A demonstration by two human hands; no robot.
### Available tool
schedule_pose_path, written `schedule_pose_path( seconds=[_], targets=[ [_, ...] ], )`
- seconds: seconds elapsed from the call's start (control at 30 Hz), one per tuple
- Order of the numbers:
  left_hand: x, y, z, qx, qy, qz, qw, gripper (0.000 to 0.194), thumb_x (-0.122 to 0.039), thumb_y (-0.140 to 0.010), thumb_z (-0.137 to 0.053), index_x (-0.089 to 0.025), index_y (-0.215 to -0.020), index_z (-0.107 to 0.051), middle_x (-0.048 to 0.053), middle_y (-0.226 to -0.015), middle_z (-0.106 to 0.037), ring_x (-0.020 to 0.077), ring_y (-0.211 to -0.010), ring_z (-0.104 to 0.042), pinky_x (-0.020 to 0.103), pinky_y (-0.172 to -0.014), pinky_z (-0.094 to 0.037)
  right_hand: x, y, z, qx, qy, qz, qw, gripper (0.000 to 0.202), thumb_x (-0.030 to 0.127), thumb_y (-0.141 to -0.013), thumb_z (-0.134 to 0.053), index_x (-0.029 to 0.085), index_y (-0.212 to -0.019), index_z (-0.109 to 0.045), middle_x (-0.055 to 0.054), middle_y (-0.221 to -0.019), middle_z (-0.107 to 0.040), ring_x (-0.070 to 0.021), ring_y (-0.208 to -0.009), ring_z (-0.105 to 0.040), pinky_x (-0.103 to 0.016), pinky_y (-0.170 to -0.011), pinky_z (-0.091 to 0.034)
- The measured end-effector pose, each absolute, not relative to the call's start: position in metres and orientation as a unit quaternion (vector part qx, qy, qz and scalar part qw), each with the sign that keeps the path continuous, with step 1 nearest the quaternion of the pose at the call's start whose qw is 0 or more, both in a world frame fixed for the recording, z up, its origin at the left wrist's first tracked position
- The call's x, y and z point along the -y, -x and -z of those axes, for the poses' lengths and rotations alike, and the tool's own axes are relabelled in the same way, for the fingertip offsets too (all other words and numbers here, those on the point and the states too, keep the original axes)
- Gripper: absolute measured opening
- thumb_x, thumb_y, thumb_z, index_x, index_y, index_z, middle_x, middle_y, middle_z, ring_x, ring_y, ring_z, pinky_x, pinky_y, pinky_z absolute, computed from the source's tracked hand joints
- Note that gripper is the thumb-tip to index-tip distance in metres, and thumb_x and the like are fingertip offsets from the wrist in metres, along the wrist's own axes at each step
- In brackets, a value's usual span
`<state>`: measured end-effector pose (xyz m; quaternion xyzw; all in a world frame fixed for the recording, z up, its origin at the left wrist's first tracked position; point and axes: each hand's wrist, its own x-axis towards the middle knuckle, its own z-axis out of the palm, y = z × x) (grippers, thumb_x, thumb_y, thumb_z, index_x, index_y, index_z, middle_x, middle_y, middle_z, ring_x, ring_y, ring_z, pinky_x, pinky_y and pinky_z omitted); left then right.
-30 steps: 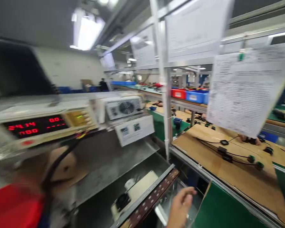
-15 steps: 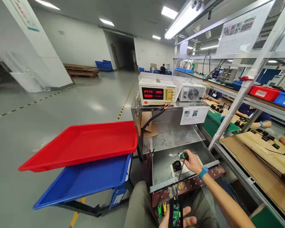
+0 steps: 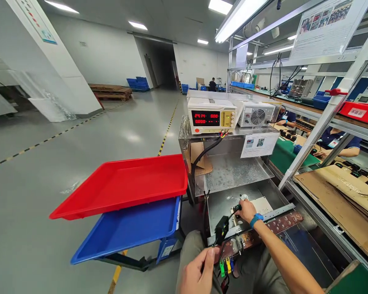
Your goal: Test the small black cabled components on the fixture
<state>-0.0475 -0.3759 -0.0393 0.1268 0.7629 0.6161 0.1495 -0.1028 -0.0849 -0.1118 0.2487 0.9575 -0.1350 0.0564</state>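
A person sits at a steel test station, seen from their own head. The right hand (image 3: 245, 210) reaches forward, fingers (image 3: 239, 207) curled narrowly around a small green-tipped plug (image 3: 237, 207), holding it over the metal tray (image 3: 216, 204) of the table. A thin black cable (image 3: 230, 215) runs from the plug toward 7 o'clock to a small black box (image 3: 221, 227), which hangs in the air just above the tray's front edge. The box's long axis tilts from 7 o'clock up to 1 o'clock.

The left hand (image 3: 199, 272) sits low at 6 o'clock, fingers (image 3: 209, 256) pinched closed on a black lead just below the box. Just beside that hand, at 3 o'clock from it, a cluster of green, yellow and blue clips (image 3: 226, 267) hangs from a brown terminal strip (image 3: 263, 232) along the table front. A pale card (image 3: 260, 204) lies in the tray beside the right hand.

At 12 o'clock, on the station's top shelf, a cream power supply (image 3: 211, 117) shows red digits. At 9 o'clock, a red tray (image 3: 122, 185) sits above a blue tray (image 3: 125, 228) on a cart. At 3 o'clock, other people work at a long bench.
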Motion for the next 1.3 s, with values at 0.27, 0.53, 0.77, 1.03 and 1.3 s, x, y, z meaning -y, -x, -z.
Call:
schedule_pose_path(
  seconds=[0.27, 0.53, 0.77, 1.03, 1.3],
  targets=[
    [0.288, 0.015, -0.014, -0.739, -0.526, -0.377, -0.187, 0.039, -0.024, -0.096, -0.048, -0.02, -0.06, -0.062, 0.001, -0.052, -0.062, 0.0145, -0.047, -0.056, 0.033, -0.048, -0.03, 0.065, 0.084, 0.034, -0.963, -0.153, 0.216, 0.052, 0.018, 0.019, -0.09, -0.058, 0.012, -0.097, -0.074, -0.015, -0.104, -0.071, -0.0251, -0.103, -0.063, -0.029, -0.089, -0.045],
    [0.209, -0.033, 0.084, -0.56, -0.765, -0.294, -0.12, 0.046, -0.04, -0.091, -0.054, -0.019, -0.05, -0.062, 0.004, -0.041, -0.055, 0.0158, -0.039, -0.046, 0.032, -0.042, -0.019, 0.138, 0.003, -0.016, -0.697, -0.022, 0.684, 0.216, 0.065, 0.077, -0.09, -0.045, 0.015, -0.095, -0.066, 0.001, -0.061, -0.057, -0.0076, -0.042, -0.039, -0.018, -0.041, -0.03],
    [0.29, -0.019, 0.067, -0.632, -0.481, -0.589, -0.149, 0.033, -0.029, -0.1, -0.043, -0.023, -0.073, -0.061, 0.0, -0.059, -0.061, 0.0146, -0.057, -0.056, 0.03, -0.055, -0.041, 0.161, -0.053, 0.005, -0.749, -0.09, 0.656, 0.007, 0.055, 0.068, -0.096, -0.045, 0.016, -0.094, -0.064, 0.004, -0.058, -0.046, -0.0094, -0.05, -0.037, -0.021, -0.049, -0.028],
    [0.324, 0.008, 0.059, -0.773, -0.312, -0.542, -0.107, 0.011, -0.024, -0.094, -0.06, -0.023, -0.102, -0.067, 0.003, -0.095, -0.073, 0.0155, -0.089, -0.07, 0.026, -0.079, -0.058, 0.195, -0.083, 0.024, -0.824, -0.137, 0.54, -0.105, 0.025, 0.043, -0.101, -0.048, 0.022, -0.105, -0.06, -0.004, -0.088, -0.067, -0.0176, -0.076, -0.06, -0.027, -0.072, -0.045],
    [0.338, 0.0, 0.071, -0.777, -0.365, -0.465, -0.217, 0.02, -0.012, -0.092, -0.061, -0.023, -0.108, -0.068, 0.003, -0.095, -0.072, 0.0148, -0.088, -0.069, 0.027, -0.08, -0.057, 0.222, -0.089, 0.041, -0.886, -0.145, 0.422, -0.123, 0.021, 0.033, -0.105, -0.04, 0.023, -0.097, -0.057, -0.005, -0.087, -0.071, -0.0196, -0.072, -0.067, -0.028, -0.064, -0.039]
  ],
)
